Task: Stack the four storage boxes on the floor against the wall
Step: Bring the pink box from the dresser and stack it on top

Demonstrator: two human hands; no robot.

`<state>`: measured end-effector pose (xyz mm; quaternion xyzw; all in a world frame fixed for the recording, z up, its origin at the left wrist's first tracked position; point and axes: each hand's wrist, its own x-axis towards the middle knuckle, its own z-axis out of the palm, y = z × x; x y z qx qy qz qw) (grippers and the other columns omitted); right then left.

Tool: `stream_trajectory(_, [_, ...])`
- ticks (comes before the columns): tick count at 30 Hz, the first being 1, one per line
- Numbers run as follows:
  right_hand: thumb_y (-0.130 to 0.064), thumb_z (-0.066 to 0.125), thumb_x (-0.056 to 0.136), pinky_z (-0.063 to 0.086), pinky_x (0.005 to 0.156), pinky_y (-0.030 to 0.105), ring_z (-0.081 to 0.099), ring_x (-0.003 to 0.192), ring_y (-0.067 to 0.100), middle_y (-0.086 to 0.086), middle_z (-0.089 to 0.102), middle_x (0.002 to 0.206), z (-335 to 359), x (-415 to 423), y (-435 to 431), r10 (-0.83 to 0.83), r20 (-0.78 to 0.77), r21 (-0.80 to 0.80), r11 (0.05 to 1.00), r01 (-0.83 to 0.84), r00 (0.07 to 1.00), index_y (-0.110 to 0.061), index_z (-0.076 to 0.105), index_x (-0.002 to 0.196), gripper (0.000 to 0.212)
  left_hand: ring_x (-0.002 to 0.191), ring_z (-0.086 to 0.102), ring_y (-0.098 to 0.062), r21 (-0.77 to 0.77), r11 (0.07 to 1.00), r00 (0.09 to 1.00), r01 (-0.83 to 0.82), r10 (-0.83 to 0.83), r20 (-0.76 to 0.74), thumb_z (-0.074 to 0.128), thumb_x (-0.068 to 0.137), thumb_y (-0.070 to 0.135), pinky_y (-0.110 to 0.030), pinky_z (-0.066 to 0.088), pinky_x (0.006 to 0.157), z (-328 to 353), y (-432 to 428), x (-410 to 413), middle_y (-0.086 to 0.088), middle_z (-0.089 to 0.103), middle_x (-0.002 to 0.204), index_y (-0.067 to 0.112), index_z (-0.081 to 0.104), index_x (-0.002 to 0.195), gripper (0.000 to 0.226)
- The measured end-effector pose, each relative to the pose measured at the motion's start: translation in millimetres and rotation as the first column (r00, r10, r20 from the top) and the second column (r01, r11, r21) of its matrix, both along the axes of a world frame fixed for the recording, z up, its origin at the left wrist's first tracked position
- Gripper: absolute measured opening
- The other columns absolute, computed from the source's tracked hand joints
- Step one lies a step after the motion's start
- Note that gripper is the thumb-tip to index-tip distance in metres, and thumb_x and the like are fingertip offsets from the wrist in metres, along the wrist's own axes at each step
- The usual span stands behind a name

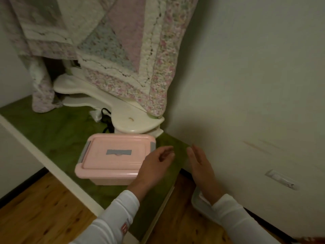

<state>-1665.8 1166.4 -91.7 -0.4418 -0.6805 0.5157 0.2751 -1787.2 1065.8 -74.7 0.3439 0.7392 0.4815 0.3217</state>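
A pink storage box (pixel 112 159) with grey clasps and a grey handle recess on its lid sits on a green rug (pixel 52 134), a short way from the wall (pixel 255 103). My left hand (pixel 154 164) hovers just right of the box's right end, fingers loosely curled, holding nothing. My right hand (pixel 200 164) hangs beside the wall with straight fingers, also holding nothing. A white box or lid (pixel 200 201) shows partly under my right forearm at the wall's foot.
A cream bed frame (pixel 133 124) draped with a patchwork quilt (pixel 123 59) stands behind the box. A black cord (pixel 106 118) and crumpled white paper lie by it. A wall socket (pixel 281 180) is low on the right. Wooden floor lies nearest me.
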Motion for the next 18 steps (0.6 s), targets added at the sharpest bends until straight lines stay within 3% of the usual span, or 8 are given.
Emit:
stream_trajectory(4, [-0.044,0.047,0.097,0.024,0.091,0.01,0.042,0.129,0.011,-0.001,0.043,0.148,-2.2,-49.8,-27.4,0.023,0.051,0.007,1.0,-0.023,0.998,-0.019,0.04,0.145,0.055,0.103,0.058,0.006,0.04,0.999,0.999,-0.025,0.026,-0.026,0.059,0.096,0.033,-0.001,0.039,0.081,-0.2,-28.7,-52.7,0.015,0.065,0.118,0.033,0.062,0.125,0.029])
stream_trajectory(6, [-0.046,0.046,0.097,0.023,0.096,0.017,0.039,0.133,0.014,-0.002,0.04,0.15,-3.1,-74.7,-40.3,0.03,0.057,-0.002,1.0,-0.03,0.998,-0.021,0.036,0.147,0.057,0.098,0.055,0.01,0.058,0.997,0.996,-0.055,0.058,-0.064,0.058,0.096,0.035,0.002,0.037,0.077,-0.6,-43.6,-81.2,0.019,0.063,0.115,0.034,0.062,0.126,0.03])
stream_trajectory(10, [-0.05,0.045,0.096,0.023,0.103,0.023,0.037,0.136,0.017,-0.002,0.038,0.151,-7.8,-106.5,-60.6,0.027,0.093,-0.009,1.0,-0.026,0.995,-0.022,0.034,0.149,0.061,0.099,0.057,0.005,0.06,0.992,0.98,-0.107,0.115,-0.164,0.059,0.094,0.037,-0.009,0.038,0.083,-5.1,-66.7,-121.2,0.017,0.064,0.117,0.037,0.06,0.125,0.031])
stream_trajectory(13, [-0.048,0.048,0.096,0.032,0.11,0.036,0.045,0.128,0.017,-0.002,0.049,0.142,-9.5,-123.9,-73.4,0.01,0.092,0.045,0.999,-0.015,0.996,-0.02,0.045,0.141,0.053,0.114,0.055,-0.004,0.062,0.987,0.962,-0.148,0.159,-0.224,0.062,0.092,0.037,-0.025,0.041,0.099,-13.0,-83.4,-147.1,0.01,0.062,0.128,0.031,0.057,0.131,0.04])
stream_trajectory(16, [-0.044,0.05,0.096,0.029,0.094,0.018,0.045,0.107,0.003,-0.009,0.05,0.117,-12.8,-135.2,-81.0,-0.081,0.116,0.158,0.985,0.062,0.99,-0.016,0.051,0.133,0.047,0.127,0.048,-0.015,0.039,0.985,0.942,-0.165,0.169,-0.291,0.062,0.091,0.04,-0.034,0.037,0.108,-21.4,-97.3,-170.7,0.004,0.055,0.138,0.028,0.054,0.136,0.047])
stream_trajectory(18, [-0.043,0.051,0.096,0.028,0.087,0.016,0.042,0.1,0.002,-0.008,0.046,0.107,-16.0,-138.4,-83.1,-0.116,0.148,0.207,0.975,0.084,0.982,-0.013,0.053,0.128,0.044,0.132,0.045,-0.02,0.015,0.984,0.92,-0.179,0.173,-0.351,0.062,0.091,0.04,-0.035,0.033,0.11,-27.1,-104.6,-182.3,-0.001,0.053,0.142,0.024,0.053,0.137,0.049])
